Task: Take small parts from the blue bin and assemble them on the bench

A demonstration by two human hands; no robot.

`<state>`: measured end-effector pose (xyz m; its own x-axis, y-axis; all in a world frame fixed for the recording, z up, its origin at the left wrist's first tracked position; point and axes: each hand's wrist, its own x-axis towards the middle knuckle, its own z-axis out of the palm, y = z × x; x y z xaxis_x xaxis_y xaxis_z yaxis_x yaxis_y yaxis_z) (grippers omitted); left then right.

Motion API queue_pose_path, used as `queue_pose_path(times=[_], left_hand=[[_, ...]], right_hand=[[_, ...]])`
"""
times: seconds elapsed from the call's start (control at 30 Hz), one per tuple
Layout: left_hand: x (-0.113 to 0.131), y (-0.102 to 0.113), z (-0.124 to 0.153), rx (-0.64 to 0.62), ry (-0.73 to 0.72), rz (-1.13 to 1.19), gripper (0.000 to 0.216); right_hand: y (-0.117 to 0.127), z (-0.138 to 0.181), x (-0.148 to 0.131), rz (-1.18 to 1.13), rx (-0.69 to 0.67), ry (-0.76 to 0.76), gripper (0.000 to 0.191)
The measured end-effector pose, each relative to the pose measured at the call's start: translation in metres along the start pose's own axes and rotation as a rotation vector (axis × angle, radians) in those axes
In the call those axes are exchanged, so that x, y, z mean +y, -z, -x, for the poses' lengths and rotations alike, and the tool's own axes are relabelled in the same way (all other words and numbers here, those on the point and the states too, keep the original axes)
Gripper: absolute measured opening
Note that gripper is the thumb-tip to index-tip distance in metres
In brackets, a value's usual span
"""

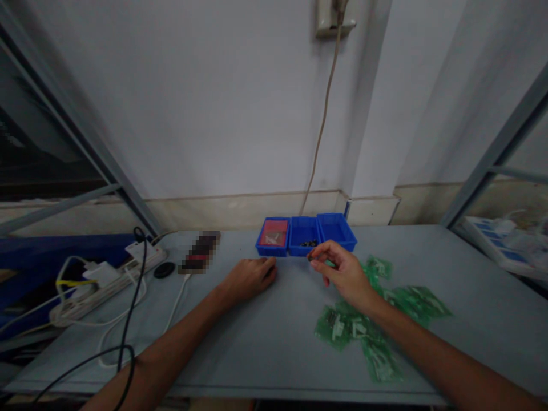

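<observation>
My right hand (342, 271) is raised just in front of the blue bins, thumb and forefinger pinched on a small dark part (310, 257). That part is too small for me to tell its kind. Right behind it, the middle blue bin (303, 225) has small dark metal-looking pieces (309, 243) near its front. My left hand (250, 279) rests on the table in a loose fist, before the left blue bin (272, 251). Its curled fingers hide whatever may be inside. A red sheet and a clear bag of small pieces (274, 237) lie in the left bin.
Several green plastic packets (377, 328) lie around and under my right forearm. The right blue bin (336, 228) stands beside the others. On the left are a pixelated phone-like object (200, 252), a black disc (164, 270), a power strip (107, 285) and loose cables.
</observation>
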<state>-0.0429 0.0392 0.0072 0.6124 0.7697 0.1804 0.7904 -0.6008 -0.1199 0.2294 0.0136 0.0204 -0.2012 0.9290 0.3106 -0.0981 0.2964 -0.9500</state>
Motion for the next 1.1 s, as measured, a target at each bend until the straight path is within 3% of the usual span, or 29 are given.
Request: queue_pose_path(times=[0.33,0.47,0.6,0.9,1.1], left_hand=[[0.001,0.000,0.001,0.031,-0.064,0.110,0.018],[0.003,0.001,0.001,0.048,-0.074,0.108,0.019],[0.003,0.000,0.001,0.058,-0.044,0.081,0.020],[0.003,0.000,0.000,0.042,-0.002,0.040,0.024],[0.004,0.001,0.001,0.043,0.024,0.041,0.024]], right_hand=[[0.003,0.002,-0.011,-0.453,-0.065,-0.284,0.026],[0.007,0.000,-0.009,-0.605,-0.147,-0.303,0.021],[0.008,-0.001,-0.009,-0.693,-0.136,-0.301,0.019],[0.008,-0.001,-0.013,-0.605,-0.008,-0.318,0.027],[0.006,0.001,-0.012,-0.321,-0.063,-0.217,0.030]])
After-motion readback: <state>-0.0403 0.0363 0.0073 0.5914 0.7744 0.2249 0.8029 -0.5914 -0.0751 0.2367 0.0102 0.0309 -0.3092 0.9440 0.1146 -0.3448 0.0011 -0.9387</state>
